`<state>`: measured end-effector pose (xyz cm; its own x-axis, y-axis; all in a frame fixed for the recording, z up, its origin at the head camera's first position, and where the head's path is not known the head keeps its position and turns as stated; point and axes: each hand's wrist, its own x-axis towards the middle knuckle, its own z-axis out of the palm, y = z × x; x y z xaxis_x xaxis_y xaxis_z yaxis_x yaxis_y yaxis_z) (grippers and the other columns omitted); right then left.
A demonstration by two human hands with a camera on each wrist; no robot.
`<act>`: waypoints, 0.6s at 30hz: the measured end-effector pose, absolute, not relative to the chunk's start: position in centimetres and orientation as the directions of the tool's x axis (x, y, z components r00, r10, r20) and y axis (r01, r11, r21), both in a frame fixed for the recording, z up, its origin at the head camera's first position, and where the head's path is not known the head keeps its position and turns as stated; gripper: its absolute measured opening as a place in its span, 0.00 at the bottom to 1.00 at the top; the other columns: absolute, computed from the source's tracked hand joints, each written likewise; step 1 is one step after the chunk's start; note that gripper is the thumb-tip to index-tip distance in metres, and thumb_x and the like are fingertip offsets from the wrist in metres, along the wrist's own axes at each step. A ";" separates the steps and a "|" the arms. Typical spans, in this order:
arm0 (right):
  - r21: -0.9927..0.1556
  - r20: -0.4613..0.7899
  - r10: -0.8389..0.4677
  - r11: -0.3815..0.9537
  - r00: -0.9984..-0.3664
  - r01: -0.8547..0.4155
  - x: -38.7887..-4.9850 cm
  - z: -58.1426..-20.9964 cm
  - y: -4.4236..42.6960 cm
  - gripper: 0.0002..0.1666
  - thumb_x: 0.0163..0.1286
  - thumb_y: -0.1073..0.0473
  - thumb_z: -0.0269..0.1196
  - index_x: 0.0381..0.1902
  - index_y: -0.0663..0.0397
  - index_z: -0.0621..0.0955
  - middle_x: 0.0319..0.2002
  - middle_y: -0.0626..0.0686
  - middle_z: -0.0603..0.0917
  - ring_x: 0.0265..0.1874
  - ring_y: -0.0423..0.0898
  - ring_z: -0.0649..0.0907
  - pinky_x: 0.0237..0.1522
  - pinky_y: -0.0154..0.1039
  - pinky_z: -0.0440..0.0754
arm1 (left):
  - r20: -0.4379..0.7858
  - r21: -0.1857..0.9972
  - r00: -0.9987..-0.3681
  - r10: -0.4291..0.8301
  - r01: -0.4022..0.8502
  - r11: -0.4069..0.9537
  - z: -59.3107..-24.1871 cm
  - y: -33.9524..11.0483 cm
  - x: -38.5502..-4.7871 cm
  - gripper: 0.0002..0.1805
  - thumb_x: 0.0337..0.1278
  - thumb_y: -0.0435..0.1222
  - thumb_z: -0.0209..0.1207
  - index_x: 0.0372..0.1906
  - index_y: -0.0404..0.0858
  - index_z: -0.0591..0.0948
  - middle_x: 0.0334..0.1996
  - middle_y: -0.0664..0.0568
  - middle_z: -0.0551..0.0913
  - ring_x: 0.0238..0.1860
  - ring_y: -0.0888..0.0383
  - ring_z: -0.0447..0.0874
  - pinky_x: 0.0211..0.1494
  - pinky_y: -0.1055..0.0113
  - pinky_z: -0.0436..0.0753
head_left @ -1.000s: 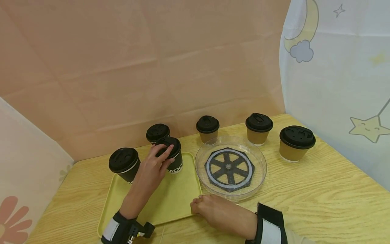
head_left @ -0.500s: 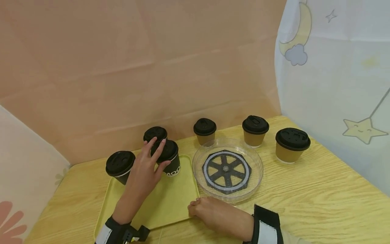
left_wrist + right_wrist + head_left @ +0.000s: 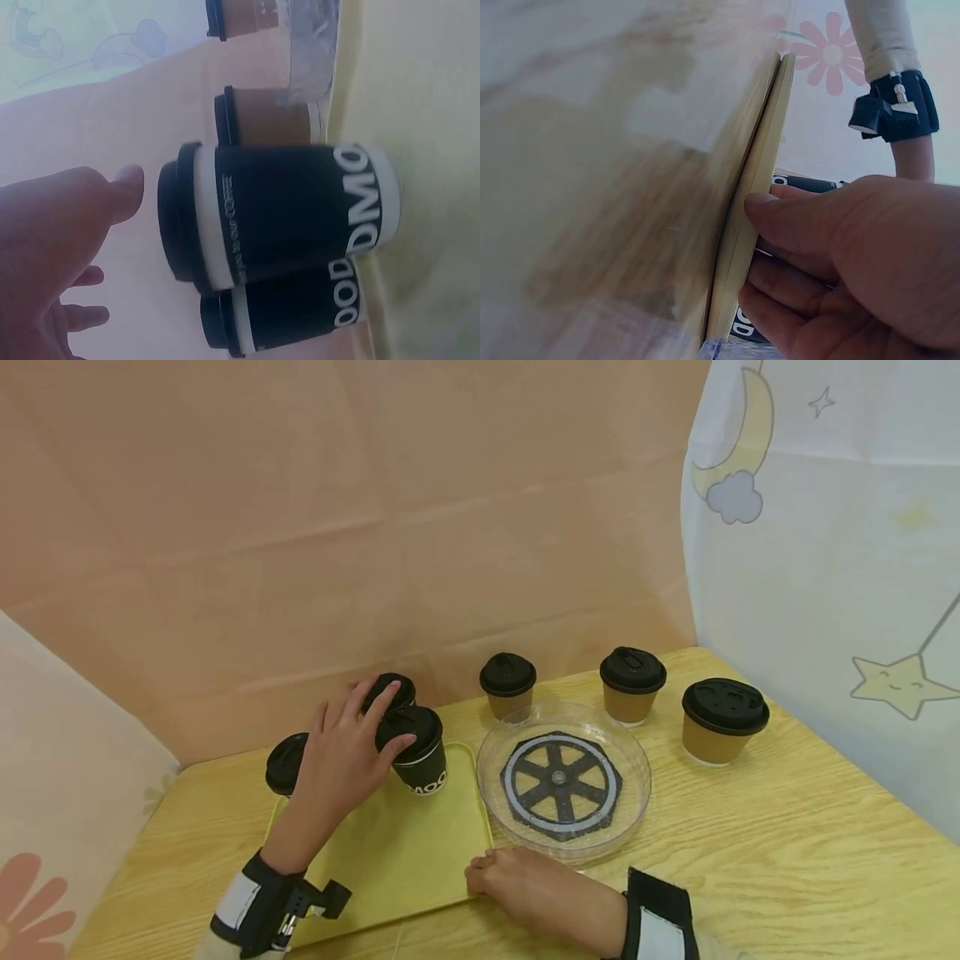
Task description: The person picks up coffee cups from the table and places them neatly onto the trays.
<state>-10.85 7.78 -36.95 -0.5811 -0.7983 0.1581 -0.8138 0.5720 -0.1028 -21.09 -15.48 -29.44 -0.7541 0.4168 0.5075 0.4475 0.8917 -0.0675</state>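
Where fingers (image 3: 381, 702) spread, black cup (image 3: 281, 210), white-lettered, lidded

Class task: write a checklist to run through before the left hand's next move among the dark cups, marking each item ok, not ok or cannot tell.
1. Front dark cup upright on the tray: ok.
2. Lid on that cup: ok.
3. Left hand free of that cup: ok; the left wrist view shows a gap between thumb and lid.
4. Right hand holding the tray's edge: ok.
5. Leftmost dark cup fully on the tray: cannot tell; the left hand and arm hide its lower part.
6. Clear dish apart from the tray: cannot tell.
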 end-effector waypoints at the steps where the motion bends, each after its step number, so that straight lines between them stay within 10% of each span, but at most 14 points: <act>1: -0.108 0.156 -0.799 0.571 -0.581 -0.814 -10.8 -36.9 7.8 0.14 0.62 0.69 0.61 0.30 0.41 0.78 0.28 0.36 0.75 0.27 0.27 0.69 0.28 0.19 0.65 | 0.496 -0.074 -0.761 0.418 0.442 0.894 -29.1 -15.6 -21.3 0.41 0.57 0.57 0.61 0.73 0.48 0.64 0.73 0.42 0.62 0.72 0.40 0.63 0.68 0.32 0.64; 18: -0.107 0.185 -0.795 0.568 -0.578 -0.816 -10.8 -36.9 7.7 0.15 0.60 0.70 0.61 0.28 0.41 0.77 0.26 0.36 0.74 0.27 0.27 0.70 0.28 0.19 0.65 | 0.388 0.014 -0.839 0.382 0.420 0.907 -27.9 -16.9 -24.4 0.43 0.61 0.56 0.59 0.77 0.53 0.53 0.75 0.43 0.57 0.74 0.36 0.55 0.68 0.26 0.56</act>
<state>-10.75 7.74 -36.89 -0.5776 -0.7951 0.1848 -0.8161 0.5680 -0.1070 -24.37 -16.90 -27.94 -0.8386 0.3824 0.3880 0.4204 0.9072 0.0143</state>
